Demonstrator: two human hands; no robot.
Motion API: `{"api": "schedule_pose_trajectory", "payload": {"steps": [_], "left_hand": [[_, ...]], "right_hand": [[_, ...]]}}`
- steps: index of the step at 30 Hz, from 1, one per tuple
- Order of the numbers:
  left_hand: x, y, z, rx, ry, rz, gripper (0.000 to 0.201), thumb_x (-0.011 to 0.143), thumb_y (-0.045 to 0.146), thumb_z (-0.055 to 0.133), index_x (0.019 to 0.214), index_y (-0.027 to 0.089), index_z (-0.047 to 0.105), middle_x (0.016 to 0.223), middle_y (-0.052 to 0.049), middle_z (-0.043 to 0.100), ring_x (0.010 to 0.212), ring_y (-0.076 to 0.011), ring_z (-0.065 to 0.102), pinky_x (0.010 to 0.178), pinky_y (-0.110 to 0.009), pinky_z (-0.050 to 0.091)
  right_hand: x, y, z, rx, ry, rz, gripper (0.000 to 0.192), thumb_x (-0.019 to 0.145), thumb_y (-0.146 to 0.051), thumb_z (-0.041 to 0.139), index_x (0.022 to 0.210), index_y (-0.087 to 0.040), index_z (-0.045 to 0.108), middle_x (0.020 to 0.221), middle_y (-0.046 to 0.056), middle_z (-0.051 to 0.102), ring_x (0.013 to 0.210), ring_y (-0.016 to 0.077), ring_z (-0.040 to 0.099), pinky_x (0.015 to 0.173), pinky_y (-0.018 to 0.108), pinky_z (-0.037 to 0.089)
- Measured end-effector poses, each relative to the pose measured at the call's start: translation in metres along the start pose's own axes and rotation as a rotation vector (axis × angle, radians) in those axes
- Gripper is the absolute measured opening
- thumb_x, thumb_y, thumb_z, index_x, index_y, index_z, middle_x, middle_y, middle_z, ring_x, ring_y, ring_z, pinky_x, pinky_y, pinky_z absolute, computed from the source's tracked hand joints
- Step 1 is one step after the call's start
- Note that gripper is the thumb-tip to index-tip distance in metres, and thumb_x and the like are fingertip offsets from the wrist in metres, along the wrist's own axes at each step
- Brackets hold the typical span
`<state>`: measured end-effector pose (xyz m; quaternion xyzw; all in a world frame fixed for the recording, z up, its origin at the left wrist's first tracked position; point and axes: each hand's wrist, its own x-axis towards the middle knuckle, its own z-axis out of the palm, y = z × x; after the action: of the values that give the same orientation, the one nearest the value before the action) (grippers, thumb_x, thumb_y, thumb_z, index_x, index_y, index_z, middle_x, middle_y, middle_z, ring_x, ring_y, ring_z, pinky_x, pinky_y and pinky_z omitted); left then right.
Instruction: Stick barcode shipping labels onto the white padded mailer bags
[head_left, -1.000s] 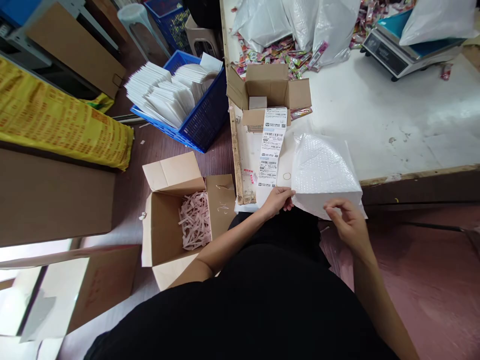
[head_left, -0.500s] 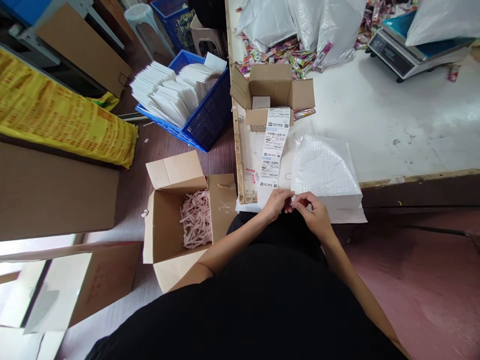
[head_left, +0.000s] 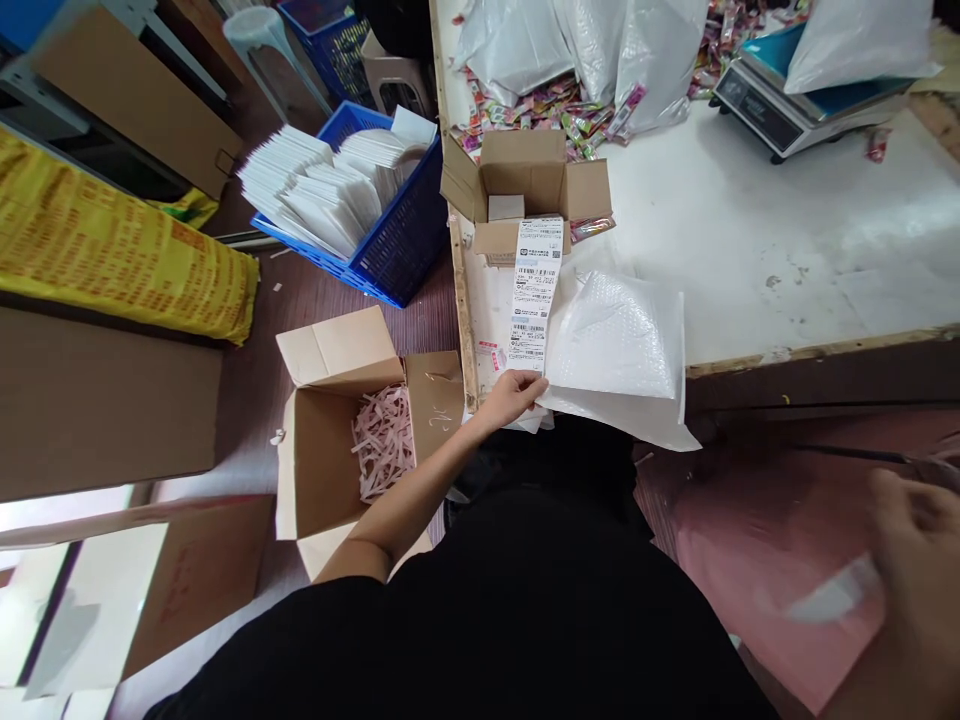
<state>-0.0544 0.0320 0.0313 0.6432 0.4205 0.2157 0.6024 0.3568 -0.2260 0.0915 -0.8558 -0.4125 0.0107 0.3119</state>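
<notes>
A white, dimpled bubble-wrap mailer (head_left: pixel 615 340) lies flat near the middle of the frame on the white painted surface (head_left: pixel 787 240), its lower edge overhanging the surface's worn wooden rim. Just left of it runs a long glossy strip of printed shipping labels (head_left: pixel 534 290) with barcodes, trailing down from a small open brown cardboard box (head_left: pixel 529 180). The left hand (head_left: pixel 514 396) rests at the strip's lower end, fingers loosely curled with the fingertips on the paper and close beside the mailer's corner; whether it pinches the strip I cannot tell. The right hand (head_left: pixel 919 560), blurred at the lower right of the frame, is well away from the surface and seems closed around a thin pale strip (head_left: pixel 829 600), though the blur hides the grip. Above the box lie crinkly colourful sweet wrappers (head_left: pixel 555 105) and soft white plastic bags (head_left: pixel 592 40); a flat weighing scale (head_left: pixel 780 100) sits upper right. On the floor at left stand a blue latticed plastic crate (head_left: pixel 397 250) of stacked white envelopes and an open cardboard carton (head_left: pixel 337 440) holding curled pink paper strips.
</notes>
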Motion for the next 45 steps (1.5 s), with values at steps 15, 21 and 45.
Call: {"api": "schedule_pose_trajectory", "payload": {"steps": [15,21,45], "left_hand": [[0.058,-0.008,-0.018,0.424,-0.118,0.624,0.023,0.094,0.027,0.051,0.085,0.019,0.070,0.094,-0.008,0.073,0.095,-0.0223,0.067,0.090,-0.041,0.049],[0.047,-0.017,0.011,0.134,0.108,-0.029,0.053,0.088,0.051,0.058,0.050,0.021,0.036,0.050,0.002,0.037,0.051,-0.0112,0.037,0.052,-0.029,0.029],[0.060,0.029,0.099,0.757,-0.076,0.412,0.109,0.082,0.074,0.054,0.161,0.013,0.010,0.167,-0.021,0.004,0.156,-0.0322,-0.002,0.125,-0.053,-0.002]], "right_hand": [[0.020,-0.077,0.159,0.185,-0.148,-0.519,0.036,0.092,-0.046,0.057,0.078,-0.017,0.072,0.072,0.007,0.068,0.067,0.0179,0.055,0.068,0.031,0.040],[0.007,-0.075,0.170,0.412,-0.240,0.138,0.052,0.080,-0.064,0.064,0.071,-0.013,0.070,0.062,0.001,0.058,0.061,0.0146,0.049,0.061,0.029,0.041],[-0.078,-0.141,0.202,1.326,-0.677,0.710,0.041,0.064,-0.048,0.087,0.080,-0.025,0.058,0.069,-0.005,0.059,0.059,0.0120,0.054,0.049,0.025,0.046]]}}
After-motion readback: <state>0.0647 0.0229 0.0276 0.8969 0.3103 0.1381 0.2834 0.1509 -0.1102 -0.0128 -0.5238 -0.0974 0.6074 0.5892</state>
